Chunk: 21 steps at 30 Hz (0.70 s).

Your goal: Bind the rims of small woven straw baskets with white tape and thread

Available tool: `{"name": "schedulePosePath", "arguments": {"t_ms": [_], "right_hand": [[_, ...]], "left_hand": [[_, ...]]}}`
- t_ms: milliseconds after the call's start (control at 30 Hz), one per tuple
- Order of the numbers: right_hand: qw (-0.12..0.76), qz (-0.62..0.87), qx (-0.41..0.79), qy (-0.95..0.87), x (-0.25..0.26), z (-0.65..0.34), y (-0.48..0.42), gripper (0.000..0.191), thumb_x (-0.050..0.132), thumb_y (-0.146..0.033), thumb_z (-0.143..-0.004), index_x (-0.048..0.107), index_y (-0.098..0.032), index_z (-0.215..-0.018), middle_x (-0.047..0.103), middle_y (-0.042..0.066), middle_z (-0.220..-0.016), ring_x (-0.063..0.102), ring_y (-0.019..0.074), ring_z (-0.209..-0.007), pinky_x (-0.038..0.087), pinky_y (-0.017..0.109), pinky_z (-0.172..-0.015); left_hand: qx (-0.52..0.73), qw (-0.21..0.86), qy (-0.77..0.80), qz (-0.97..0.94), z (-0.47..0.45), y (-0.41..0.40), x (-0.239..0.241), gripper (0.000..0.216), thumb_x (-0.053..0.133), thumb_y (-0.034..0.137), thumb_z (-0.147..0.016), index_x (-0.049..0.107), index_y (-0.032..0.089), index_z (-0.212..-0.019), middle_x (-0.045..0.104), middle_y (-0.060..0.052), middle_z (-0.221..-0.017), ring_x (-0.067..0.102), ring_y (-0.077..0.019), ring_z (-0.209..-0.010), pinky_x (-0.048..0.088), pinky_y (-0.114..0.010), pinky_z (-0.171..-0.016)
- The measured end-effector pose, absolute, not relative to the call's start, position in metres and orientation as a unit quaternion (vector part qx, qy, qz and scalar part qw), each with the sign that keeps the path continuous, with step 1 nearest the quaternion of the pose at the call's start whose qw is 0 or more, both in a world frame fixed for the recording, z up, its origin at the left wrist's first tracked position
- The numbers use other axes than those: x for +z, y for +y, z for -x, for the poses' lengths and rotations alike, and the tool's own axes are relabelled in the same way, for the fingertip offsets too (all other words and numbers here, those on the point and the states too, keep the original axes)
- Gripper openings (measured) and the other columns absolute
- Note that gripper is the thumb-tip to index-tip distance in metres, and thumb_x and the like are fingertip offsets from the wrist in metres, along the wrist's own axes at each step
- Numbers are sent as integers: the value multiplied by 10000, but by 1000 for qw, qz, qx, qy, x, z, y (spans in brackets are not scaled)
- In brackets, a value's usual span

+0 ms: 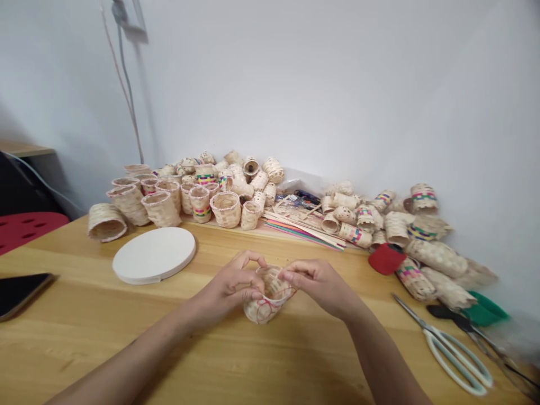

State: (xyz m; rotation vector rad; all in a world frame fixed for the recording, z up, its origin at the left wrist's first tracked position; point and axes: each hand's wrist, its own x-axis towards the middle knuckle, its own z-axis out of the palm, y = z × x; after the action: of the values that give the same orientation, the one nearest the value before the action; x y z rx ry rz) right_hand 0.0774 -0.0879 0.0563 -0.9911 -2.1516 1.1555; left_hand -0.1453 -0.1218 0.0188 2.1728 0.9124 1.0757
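The wooden surface (202, 360) is seen beneath a small woven basket (258, 318), its mouth tipped upward. Behind this basket, many bamboo-strip baskets (225, 211) are heaped to far left and far right. A flat white roll (154, 252) is laid to its left, light-handled scissors (425, 327) to its right. Its left rim is clamped in the left hand's (234, 279) grip; at its right rim the right hand's (320, 281) grip is pinched together, on what cannot be told. Red cord (267, 302) is looped across its front.
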Motion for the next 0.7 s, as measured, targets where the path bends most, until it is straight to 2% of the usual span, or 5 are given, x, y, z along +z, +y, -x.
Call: {"name": "schedulePosePath", "arguments": {"t_ms": [133, 300, 367, 533, 700], "right_hand": [[210, 335, 426, -814, 52, -80, -85, 278, 555, -336, -860, 694, -187, -671, 587, -31, -614, 502, 136, -604, 363, 229, -569], [214, 342, 450, -797, 48, -74, -84, 226, 605, -338, -817, 657, -182, -663, 567, -36, -618, 481, 122, -592, 347, 217, -560], [238, 381, 385, -806, 47, -75, -79, 246, 580, -362, -824, 648, -188, -664, 583, -33, -624, 501, 129, -605, 352, 217, -565], [310, 628, 114, -705, 38, -113, -42, 247, 538, -374, -829, 641, -196, -692, 621, 2, -636, 546, 172, -631, 317, 241, -562], [335, 741, 30, -581, 27, -158, -15, 202, 542, -283, -814, 619, -180, -659, 613, 85, -637, 550, 235, -652, 252, 280, -561]], "left_hand": [[410, 274, 334, -804, 146, -121, 19, 392, 460, 462, -906, 681, 176, -755, 510, -88, -1105, 554, -203, -1026, 459, -312, -893], [405, 265, 344, -805, 145, -122, 20, 318, 487, 387, -910, 685, 181, -772, 510, -80, -1108, 569, -196, -983, 479, -308, -864], [406, 270, 342, -803, 146, -122, 19, 296, 502, 370, -904, 685, 180, -772, 507, -79, -1100, 565, -198, -979, 479, -314, -861], [403, 331, 341, -782, 148, -120, 18, 302, 541, 418, -878, 685, 171, -781, 475, -73, -1127, 533, -208, -1034, 444, -307, -888], [401, 354, 343, -772, 147, -121, 19, 361, 518, 471, -878, 689, 173, -766, 488, -68, -1117, 516, -221, -1043, 404, -335, -932]]}}
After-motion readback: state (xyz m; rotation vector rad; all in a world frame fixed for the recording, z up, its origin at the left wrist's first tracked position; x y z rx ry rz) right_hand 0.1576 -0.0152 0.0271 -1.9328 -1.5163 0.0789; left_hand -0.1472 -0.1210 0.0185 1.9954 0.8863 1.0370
